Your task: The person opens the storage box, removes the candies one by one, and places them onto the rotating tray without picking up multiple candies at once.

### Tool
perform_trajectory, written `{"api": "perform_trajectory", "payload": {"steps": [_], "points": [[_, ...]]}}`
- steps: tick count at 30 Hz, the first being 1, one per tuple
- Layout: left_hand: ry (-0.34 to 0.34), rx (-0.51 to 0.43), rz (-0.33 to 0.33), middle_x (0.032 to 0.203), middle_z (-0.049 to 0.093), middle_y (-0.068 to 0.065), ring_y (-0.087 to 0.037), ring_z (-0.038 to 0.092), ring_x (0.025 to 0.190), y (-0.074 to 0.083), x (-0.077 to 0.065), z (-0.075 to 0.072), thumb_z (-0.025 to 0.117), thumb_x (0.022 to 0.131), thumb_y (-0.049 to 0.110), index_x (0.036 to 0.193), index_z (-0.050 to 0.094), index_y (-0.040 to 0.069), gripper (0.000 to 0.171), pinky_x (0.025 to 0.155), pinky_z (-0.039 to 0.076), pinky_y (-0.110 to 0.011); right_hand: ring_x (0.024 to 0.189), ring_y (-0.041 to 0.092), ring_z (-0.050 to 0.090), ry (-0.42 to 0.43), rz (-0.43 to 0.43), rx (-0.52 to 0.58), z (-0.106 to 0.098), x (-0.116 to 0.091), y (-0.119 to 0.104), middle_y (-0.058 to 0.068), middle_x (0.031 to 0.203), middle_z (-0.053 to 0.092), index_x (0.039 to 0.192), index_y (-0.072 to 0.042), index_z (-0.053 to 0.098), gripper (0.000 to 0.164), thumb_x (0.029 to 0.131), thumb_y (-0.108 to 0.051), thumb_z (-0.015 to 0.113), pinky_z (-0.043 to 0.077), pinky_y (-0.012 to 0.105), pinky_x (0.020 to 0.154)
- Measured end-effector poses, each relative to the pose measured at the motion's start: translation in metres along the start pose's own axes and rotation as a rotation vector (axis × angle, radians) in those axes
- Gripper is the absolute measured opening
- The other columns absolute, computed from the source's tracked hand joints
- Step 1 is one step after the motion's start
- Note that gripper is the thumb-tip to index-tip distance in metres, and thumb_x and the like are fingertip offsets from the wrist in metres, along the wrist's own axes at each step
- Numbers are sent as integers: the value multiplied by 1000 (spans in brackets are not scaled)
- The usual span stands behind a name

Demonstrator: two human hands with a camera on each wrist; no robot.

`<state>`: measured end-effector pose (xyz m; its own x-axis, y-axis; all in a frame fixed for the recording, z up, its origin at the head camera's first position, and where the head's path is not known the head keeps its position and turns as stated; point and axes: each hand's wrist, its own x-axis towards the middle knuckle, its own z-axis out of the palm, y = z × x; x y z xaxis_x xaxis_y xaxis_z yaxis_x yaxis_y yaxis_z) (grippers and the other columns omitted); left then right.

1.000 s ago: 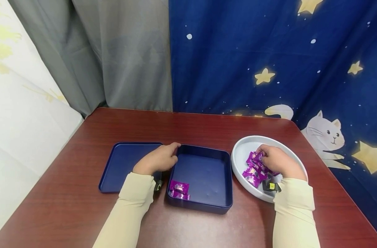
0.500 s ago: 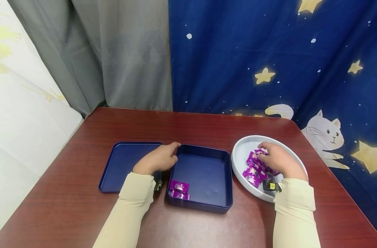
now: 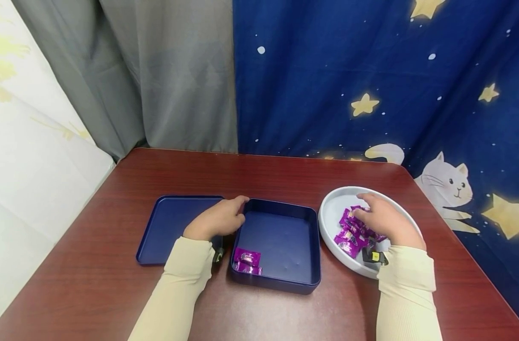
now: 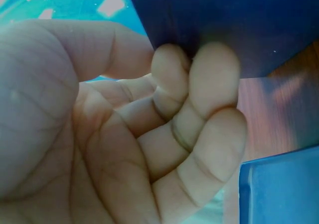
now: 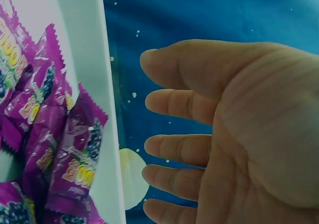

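A navy blue square box (image 3: 280,241) sits on the table, with two purple wrapped candies (image 3: 247,258) in its near left corner. My left hand (image 3: 218,219) holds the box's left wall near the far corner; in the left wrist view the curled fingers (image 4: 214,74) lie against its dark outer side. Over the round white tray (image 3: 332,201) is my right hand (image 3: 385,218), fingers spread and nothing between them. Beneath it, several purple candies (image 3: 349,237) lie in a pile. The right wrist view shows these wrapped candies (image 5: 75,154) beside the open palm.
A flat navy lid (image 3: 165,232) lies left of the box, partly under the left arm. The white tray stands close to the box's right side. Behind the brown table (image 3: 259,170) hang a grey curtain (image 3: 186,76) and a blue star-patterned one (image 3: 310,94).
My right hand's fingers have parted from a closer grip over the candies, and the hand has drawn slightly to the right. The left hand and the box stay put.
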<state>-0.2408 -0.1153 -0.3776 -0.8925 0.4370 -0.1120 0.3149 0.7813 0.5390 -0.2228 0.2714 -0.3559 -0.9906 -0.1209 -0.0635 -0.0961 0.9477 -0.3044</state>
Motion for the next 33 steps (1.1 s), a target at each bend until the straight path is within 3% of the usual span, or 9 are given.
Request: {"api": "perform_trajectory", "payload": {"steps": [5,10,16,23,29,33], "points": [[5,4,2,123,57,-14,-19,53,85,0,0,0,47,92,15,139,39,6,49,77,46,-38,126,46,32,8,-4,-13,-5,-2,-8,31,139,39,137,1,41,62,89,-35,58,28,64,101],[0,-2,-9,124,56,-14,-18,53,80,0,0,0,47,92,15,140,39,7,49,75,46,-37,124,44,38,38,-81,-57,-9,-5,-26,30,134,45,134,1,45,57,89,-31,58,29,61,102],[8,1,-7,126,55,-14,-19,53,87,-2,0,1,47,92,15,140,39,7,49,78,46,-39,121,43,41,49,-185,-46,-3,-5,-54,28,130,50,131,0,49,52,88,-27,59,31,60,102],[-4,-9,-18,123,56,-13,-17,54,73,-2,1,2,47,93,15,140,38,9,49,75,46,-38,123,40,41,28,-242,-39,1,-9,-77,26,132,49,131,0,50,50,88,-23,59,33,58,102],[-1,-8,-14,123,56,-14,-18,54,79,-1,0,1,47,93,16,140,38,9,49,77,46,-39,123,36,42,12,-294,-13,3,-14,-96,22,133,50,133,-2,49,51,88,-24,61,34,56,102],[3,1,-8,123,56,-14,-19,54,82,-1,0,1,47,92,16,140,38,8,49,77,46,-39,119,33,47,24,-379,-21,8,-15,-111,20,129,53,130,-1,51,50,87,-24,62,38,53,101]]}}
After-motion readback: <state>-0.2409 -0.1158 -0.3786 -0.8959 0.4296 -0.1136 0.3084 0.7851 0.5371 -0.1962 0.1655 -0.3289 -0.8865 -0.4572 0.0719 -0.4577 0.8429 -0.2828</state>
